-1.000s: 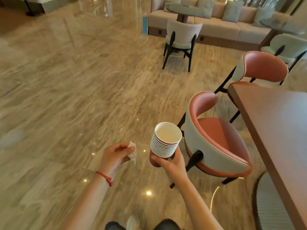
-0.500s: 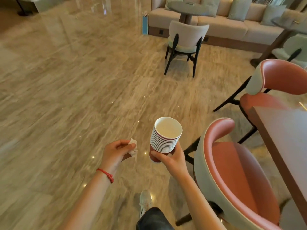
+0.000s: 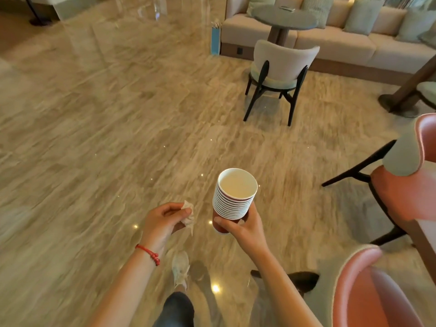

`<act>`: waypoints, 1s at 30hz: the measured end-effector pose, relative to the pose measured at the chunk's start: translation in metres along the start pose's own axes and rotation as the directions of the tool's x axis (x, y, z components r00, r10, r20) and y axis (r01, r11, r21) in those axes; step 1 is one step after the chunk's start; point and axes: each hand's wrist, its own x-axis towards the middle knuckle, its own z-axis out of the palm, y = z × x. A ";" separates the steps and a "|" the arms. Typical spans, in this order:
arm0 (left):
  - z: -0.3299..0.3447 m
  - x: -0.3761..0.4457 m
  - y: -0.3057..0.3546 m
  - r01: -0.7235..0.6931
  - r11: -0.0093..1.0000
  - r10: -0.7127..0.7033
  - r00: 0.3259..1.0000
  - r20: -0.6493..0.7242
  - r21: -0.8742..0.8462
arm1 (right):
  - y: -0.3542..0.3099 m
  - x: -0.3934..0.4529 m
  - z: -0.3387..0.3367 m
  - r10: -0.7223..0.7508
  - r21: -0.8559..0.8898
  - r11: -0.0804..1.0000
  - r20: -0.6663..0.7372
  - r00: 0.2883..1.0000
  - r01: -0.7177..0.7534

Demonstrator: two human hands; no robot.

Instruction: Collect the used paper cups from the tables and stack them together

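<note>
A stack of several nested paper cups [image 3: 232, 199], white-rimmed with red sides, is upright in front of me over the marble floor. My right hand [image 3: 245, 228] grips the stack near its base, thumb across the front. To the left, apart from the cups, my left hand [image 3: 165, 220] pinches a crumpled white tissue [image 3: 188, 214] between thumb and fingers. The top cup looks empty inside.
Two pink chairs [image 3: 401, 192] [image 3: 368, 293] stand at the right beside a table edge [image 3: 427, 241]. Ahead is a beige chair [image 3: 280, 74], a round grey table [image 3: 283, 18] with a small object on it, and a sofa [image 3: 354, 41]. A blue bag [image 3: 215, 38] stands by the sofa. My foot [image 3: 180, 270] steps on the glossy floor.
I have walked forward and turned left: the pink chairs and table slid to the right edge, the beige chair and round table came closer. Both hands keep their holds.
</note>
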 end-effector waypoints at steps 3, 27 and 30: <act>0.002 0.063 0.024 -0.004 1.000 0.004 1.000 0.001 0.001 | -0.002 0.065 0.019 0.005 -0.016 1.000 -0.014 1.000 -0.006; 0.092 0.510 0.217 0.012 0.999 -0.012 1.000 0.002 0.036 | -0.044 0.548 0.078 0.031 0.029 0.999 -0.066 0.997 -0.030; 0.121 0.560 0.249 0.018 0.999 -0.018 1.000 0.003 0.027 | -0.056 0.614 0.068 0.033 0.017 0.999 -0.057 0.998 -0.032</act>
